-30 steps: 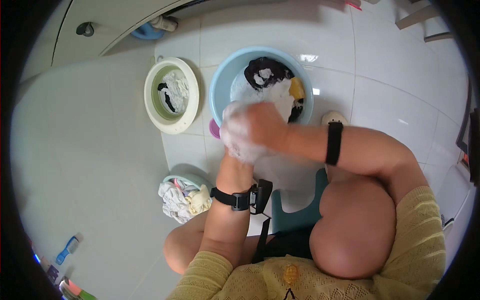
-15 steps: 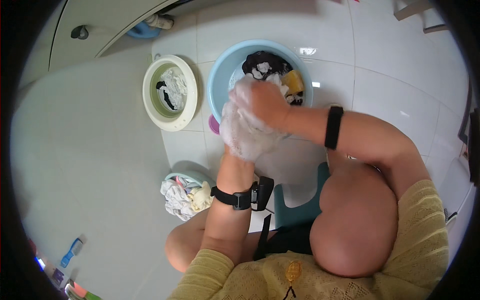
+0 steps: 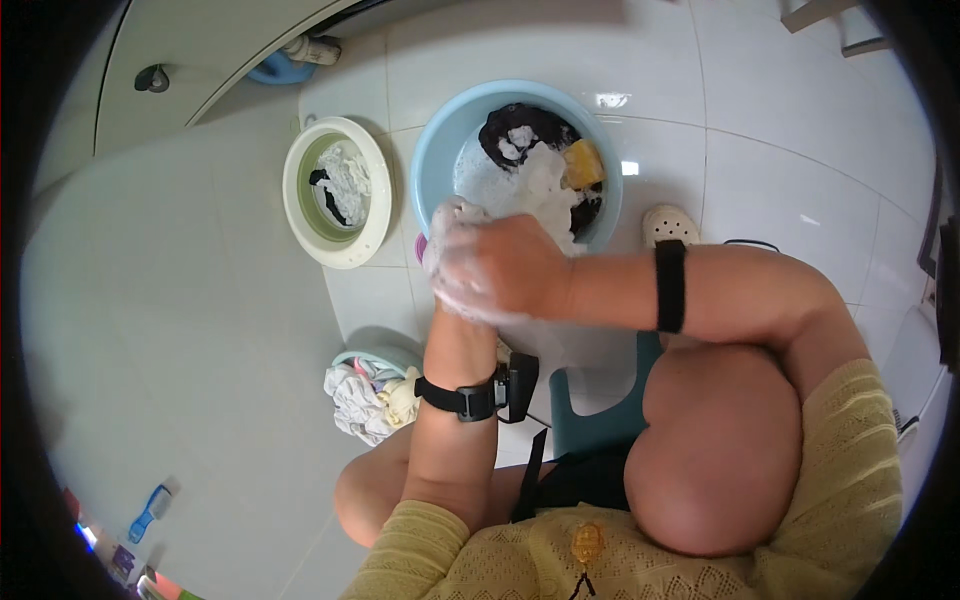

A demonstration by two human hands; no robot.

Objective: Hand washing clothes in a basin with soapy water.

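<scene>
Fingers of our right hand (image 3: 522,268) curl round foamy cloth (image 3: 445,228) by near edge of blue basin (image 3: 421,165); how left hand (image 3: 462,292) bends fingers, we cannot tell.

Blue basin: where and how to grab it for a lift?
Probably by the rim of the blue basin, at its left and right, coming from the outer sides. The raised rim circles the open top, and both those sides are exposed in view; the right hand covers part of the near edge.

room: floor (image 3: 530,40) beyond blue basin (image 3: 428,165) | obstacles: clog (image 3: 670,225) right, tub (image 3: 346,254) left
</scene>
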